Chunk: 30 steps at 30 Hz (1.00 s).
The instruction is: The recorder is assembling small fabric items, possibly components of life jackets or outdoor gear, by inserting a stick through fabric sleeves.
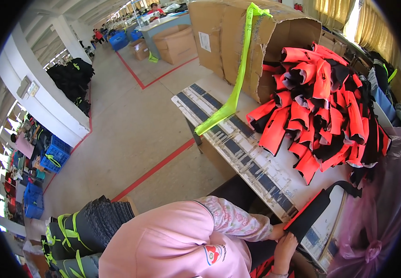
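Observation:
Both of my hands are at the near end of a black fabric piece (312, 214) with a red edge, which lies slanting over the table's near right part. A narrow black strap (344, 186) runs from its far end. My left hand (278, 230), below a flowered sleeve, is closed on the piece's end. Just below it, my right hand (285, 246) has its fingers closed on the same end. Beyond them, a heap of red and black fabric pieces (323, 116) covers the table's far right. More red and black fabric (266, 268) shows below my hands.
The white table (274, 171) has dark strips and worn tape along its left edge. A large cardboard box (230, 51) lies open toward the heap, with a yellow-green strip (240, 78) hanging over it. Pink plastic sheeting (372, 231) hangs at right. Tied dark stacks (84, 227) stand left.

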Tool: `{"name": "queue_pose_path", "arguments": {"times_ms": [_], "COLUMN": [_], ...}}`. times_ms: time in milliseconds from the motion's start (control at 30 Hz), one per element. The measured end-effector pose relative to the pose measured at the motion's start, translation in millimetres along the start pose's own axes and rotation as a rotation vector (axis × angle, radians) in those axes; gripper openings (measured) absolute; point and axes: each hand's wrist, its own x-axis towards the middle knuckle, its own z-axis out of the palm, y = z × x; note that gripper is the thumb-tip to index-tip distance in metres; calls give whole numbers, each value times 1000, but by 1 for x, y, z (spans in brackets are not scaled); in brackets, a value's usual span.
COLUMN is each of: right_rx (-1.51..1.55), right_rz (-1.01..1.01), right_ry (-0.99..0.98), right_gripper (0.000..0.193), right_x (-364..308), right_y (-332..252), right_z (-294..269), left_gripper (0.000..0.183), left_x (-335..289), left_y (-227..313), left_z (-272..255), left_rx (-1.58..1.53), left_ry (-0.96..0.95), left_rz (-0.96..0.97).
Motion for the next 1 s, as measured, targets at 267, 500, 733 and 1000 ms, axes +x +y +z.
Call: {"name": "queue_pose_path", "arguments": {"times_ms": [267,500,733,1000], "right_rx": [248,258,307,195], "right_rz": [82,291,416,180], "right_ry": [-12,-52,-95,-82], "right_gripper": [17,13,20,12], "right_x": [1,5,19,30], "right_y": [12,26,46,26], "right_z": [35,58,89,59], "left_gripper": [16,20,23,25], "left_x": [17,2,-9,-2], "left_y": [-47,-29,-2,-11], "left_z": [-10,-14,-19,-12], "left_rx": [-38,30,74,73], "left_ry": [23,-118,-88,-13], "left_rz": [-125,-205,-223,-258]}}
